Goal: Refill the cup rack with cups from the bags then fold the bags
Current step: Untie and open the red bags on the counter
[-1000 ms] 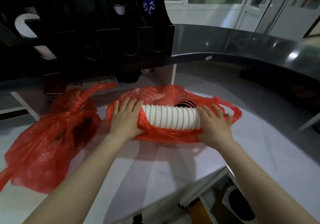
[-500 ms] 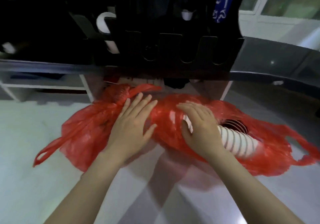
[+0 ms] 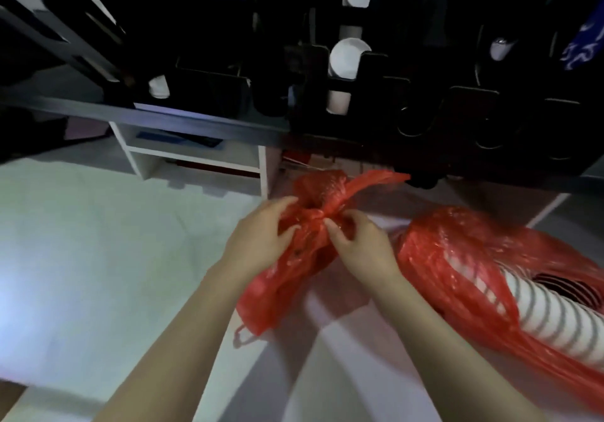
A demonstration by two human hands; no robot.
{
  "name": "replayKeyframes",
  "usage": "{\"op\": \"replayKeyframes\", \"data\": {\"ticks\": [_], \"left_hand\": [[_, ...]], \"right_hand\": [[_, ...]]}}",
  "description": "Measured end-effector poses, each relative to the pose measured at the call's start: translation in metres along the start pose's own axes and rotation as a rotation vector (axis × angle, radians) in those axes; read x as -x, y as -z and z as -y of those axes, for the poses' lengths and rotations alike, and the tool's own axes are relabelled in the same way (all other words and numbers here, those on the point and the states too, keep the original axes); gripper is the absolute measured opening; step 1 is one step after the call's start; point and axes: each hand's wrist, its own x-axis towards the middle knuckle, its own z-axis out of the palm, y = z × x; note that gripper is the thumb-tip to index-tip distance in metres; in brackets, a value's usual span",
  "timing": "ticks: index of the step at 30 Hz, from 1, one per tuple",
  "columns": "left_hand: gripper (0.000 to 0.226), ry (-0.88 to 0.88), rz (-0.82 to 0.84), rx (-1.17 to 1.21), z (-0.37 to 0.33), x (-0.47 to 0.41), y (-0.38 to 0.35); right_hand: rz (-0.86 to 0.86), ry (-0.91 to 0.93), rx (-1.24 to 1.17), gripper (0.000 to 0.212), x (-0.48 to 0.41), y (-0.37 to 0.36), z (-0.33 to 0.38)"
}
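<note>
Left hand (image 3: 261, 238): positioned at the centre of the frame, fingers curled into the gathered neck of the tied red bag (image 3: 294, 268), grasping the plastic on the left side of the knot.

Right hand (image 3: 358, 246): positioned just right of the left hand, thumb and forefinger pinched on the same knot from the right side. Both hands are closed on this bag; neither is released.

Tied red bag: lies on the counter (image 3: 98, 258) at the centre of the frame. Its body runs down and left from the knot toward the lower centre. One twisted handle strip extends from the knot up and right. The contents cannot be determined through the plastic.

Second red bag (image 3: 457, 258): lies on the counter to the right of the hands, apart from them. Its mouth is open toward the right edge of the frame.

Stack of white cups (image 3: 536, 320): nested, lying on its side, partly inside the second red bag and protruding toward the lower right.

Cup rack (image 3: 376, 71): dark slotted unit across the upper frame, behind the counter. A white cup (image 3: 346, 58) sits in a slot at upper centre. Further white cups show above it and at upper left. Several slots at upper right appear dark; their contents cannot be determined.
</note>
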Motion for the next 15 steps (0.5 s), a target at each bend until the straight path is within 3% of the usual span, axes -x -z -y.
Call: {"op": "replayKeyframes", "data": {"ticks": [2,4,6,9,12,15], "left_hand": [[0.054,-0.005,0.154,0.031,0.004,-0.002,-0.005],[0.056,-0.030,0.288,0.069,0.010,0.000,-0.009],[0.047,-0.005,0.395,0.259,0.018,-0.001,-0.011],[0.021,0.165,0.379,0.570,0.025,-0.007,-0.008],[0.035,0.086,0.369,0.415,0.028,-0.013,-0.009],[0.019,0.047,0.254,0.302,0.032,-0.014,-0.011]], "right_hand": [[0.044,-0.036,-0.106,0.049,0.001,-0.011,0.003],[0.140,-0.030,-0.226,0.031,0.002,-0.017,0.006],[0.227,0.022,-0.295,0.032,0.005,-0.017,0.007],[0.297,0.112,-0.320,0.057,0.013,-0.015,0.008],[0.305,0.150,-0.215,0.071,0.019,-0.019,0.016],[0.211,0.108,-0.061,0.058,0.022,-0.021,0.020]]}}
